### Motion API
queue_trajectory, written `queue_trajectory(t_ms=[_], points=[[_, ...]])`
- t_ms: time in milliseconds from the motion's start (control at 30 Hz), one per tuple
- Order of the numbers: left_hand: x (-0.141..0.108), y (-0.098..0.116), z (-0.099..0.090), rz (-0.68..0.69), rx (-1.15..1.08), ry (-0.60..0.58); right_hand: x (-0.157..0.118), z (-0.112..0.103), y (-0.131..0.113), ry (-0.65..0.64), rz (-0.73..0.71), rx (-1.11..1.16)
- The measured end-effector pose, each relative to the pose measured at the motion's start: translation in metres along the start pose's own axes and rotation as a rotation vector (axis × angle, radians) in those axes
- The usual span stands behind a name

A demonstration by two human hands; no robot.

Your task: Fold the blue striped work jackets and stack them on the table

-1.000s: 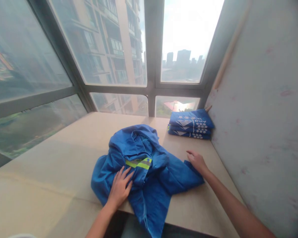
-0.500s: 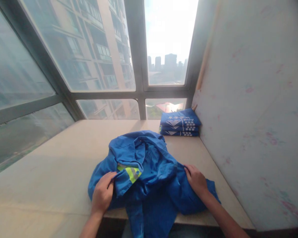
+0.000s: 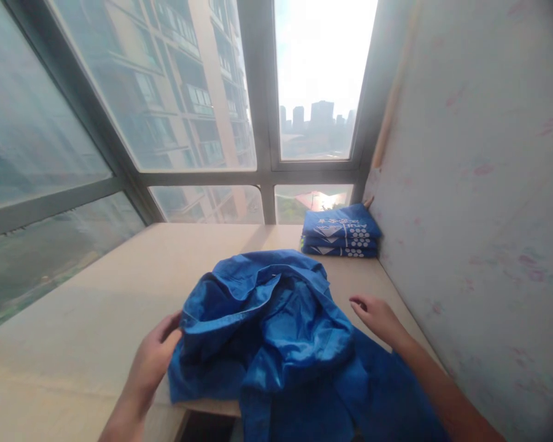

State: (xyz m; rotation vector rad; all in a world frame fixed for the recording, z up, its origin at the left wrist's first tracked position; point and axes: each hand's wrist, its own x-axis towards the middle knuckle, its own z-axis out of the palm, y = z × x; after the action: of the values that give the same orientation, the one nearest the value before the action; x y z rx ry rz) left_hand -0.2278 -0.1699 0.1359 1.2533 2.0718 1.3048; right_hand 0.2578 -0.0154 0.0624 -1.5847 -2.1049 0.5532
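Note:
A crumpled blue work jacket [image 3: 276,331] lies bunched at the near edge of the beige table [image 3: 96,307], part of it hanging over the edge. My left hand [image 3: 152,362] grips the jacket's left side, fingers tucked into the fabric. My right hand [image 3: 378,318] hovers just right of the jacket with fingers loosely apart and nothing in it. The jacket's reflective stripe is hidden in the folds.
A neat stack of folded blue garments [image 3: 340,232] with white print sits at the table's far right corner against the pale wall [image 3: 479,184]. Large windows [image 3: 188,92] run behind and to the left of the table.
The jacket has been turned or bunched so its yellow reflective stripe no longer shows. My right hand has let go of the fabric and moved off to the right. My left hand shifted to the jacket's left edge.

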Motion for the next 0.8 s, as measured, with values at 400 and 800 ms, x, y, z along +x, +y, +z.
queue_trajectory(t_ms=[400,800], points=[[-0.039,0.048,0.090,0.557,0.593,-0.156,0.067,0.044,-0.085,-0.047,-0.066,-0.210],[-0.035,0.039,0.111,0.141,0.587,-0.390,0.066,0.045,-0.073,-0.112,-0.101,-0.167]])
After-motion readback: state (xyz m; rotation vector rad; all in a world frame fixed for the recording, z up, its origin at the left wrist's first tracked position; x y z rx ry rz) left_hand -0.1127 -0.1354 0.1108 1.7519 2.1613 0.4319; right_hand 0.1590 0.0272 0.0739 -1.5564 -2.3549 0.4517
